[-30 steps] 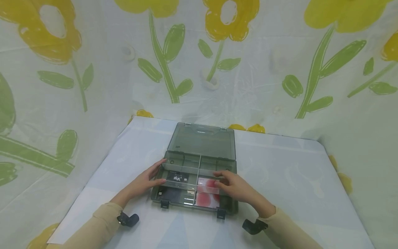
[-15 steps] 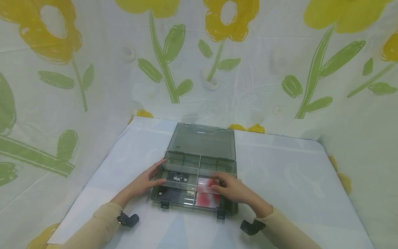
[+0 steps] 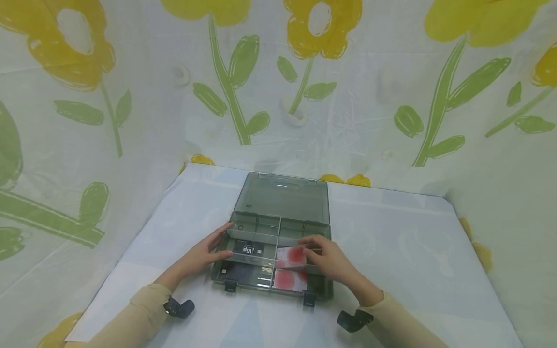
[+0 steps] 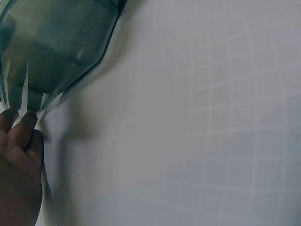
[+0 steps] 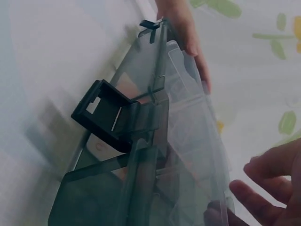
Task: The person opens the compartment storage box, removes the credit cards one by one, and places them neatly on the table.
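A smoky grey-green plastic organizer box (image 3: 319,290) lies on the table, lid (image 3: 283,198) folded back. My left hand (image 3: 204,252) rests at its left side, thumb and fingers spread along the rim; the left wrist view shows its fingertips (image 4: 29,117) at the box wall. My right hand (image 3: 328,256) reaches into the middle right compartment and pinches the right edge of a white card with red circles (image 3: 289,256), which is tilted up. Another red-circled card (image 3: 288,280) lies in the front right compartment. In the right wrist view some fingers (image 5: 249,193) stand above the rim.
A black "Vip" card (image 3: 248,248) lies in the middle left compartment, a dark card (image 3: 237,271) in the front left. Clear dividers (image 3: 254,236) separate the compartments. Two dark latches (image 3: 309,299) hang at the front. Flowered cloth (image 3: 365,96) surrounds the white table (image 3: 391,251).
My right hand moved slightly left into the compartment, then back a little to the right. The middle red-circled card has tilted up at its right side. The left hand has kept its place.
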Demonstrator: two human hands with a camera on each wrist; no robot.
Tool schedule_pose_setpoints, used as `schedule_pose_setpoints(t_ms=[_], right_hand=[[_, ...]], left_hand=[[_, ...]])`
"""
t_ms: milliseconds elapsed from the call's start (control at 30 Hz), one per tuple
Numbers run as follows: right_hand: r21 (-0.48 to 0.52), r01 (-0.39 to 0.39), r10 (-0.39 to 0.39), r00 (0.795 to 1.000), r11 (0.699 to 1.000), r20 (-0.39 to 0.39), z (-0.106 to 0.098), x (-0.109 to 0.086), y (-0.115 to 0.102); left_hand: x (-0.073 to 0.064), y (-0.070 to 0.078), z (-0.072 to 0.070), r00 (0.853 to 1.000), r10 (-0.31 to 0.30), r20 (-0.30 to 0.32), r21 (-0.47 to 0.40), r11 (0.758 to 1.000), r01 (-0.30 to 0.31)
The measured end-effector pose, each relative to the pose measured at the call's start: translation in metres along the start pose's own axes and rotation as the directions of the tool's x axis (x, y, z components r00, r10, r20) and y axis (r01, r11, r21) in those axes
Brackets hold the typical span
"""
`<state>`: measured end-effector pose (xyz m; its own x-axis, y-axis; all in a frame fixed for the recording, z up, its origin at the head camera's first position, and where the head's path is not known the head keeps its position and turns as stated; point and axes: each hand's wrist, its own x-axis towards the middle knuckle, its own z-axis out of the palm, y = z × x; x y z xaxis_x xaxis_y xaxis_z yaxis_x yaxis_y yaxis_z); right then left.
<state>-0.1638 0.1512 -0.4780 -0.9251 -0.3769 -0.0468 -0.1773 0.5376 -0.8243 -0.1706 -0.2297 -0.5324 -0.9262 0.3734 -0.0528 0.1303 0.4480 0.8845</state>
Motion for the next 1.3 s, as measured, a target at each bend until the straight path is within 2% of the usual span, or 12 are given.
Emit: schedule_pose_setpoints(t_ms=[200, 667, 933, 1100, 1300], right_hand=[[0.016, -0.025, 0.025, 0.998, 1.0, -0.065, 0.002, 0.001, -0.002], [0.05, 0.044, -0.037, 0.991, 0.998, -0.129, 0.011, 0.009, -0.009], [0.042, 0.04, -0.033, 0.987, 0.998, -0.157, 0.019, 0.018, -0.012], [0.099, 0.027, -0.01, 0.985, 0.995, -0.17, 0.022, 0.021, -0.013], [0.127, -0.01, 0.029, 0.989, 0.992, -0.146, 0.022, 0.022, -0.012]], left_hand=[[0.0, 0.001, 0.0, 1.0, 0.01, -0.002, 0.002, 1.0, -0.01], [0.0, -0.001, 0.0, 1.0, 0.013, -0.006, 0.02, 1.0, -0.013], [-0.001, -0.001, 0.001, 1.0, 0.004, -0.006, 0.019, 1.0, -0.004], [-0.001, 0.0, 0.001, 1.0, 0.001, -0.007, 0.017, 1.0, -0.001], [-0.001, 0.001, 0.0, 1.0, 0.005, -0.008, 0.017, 1.0, -0.004]])
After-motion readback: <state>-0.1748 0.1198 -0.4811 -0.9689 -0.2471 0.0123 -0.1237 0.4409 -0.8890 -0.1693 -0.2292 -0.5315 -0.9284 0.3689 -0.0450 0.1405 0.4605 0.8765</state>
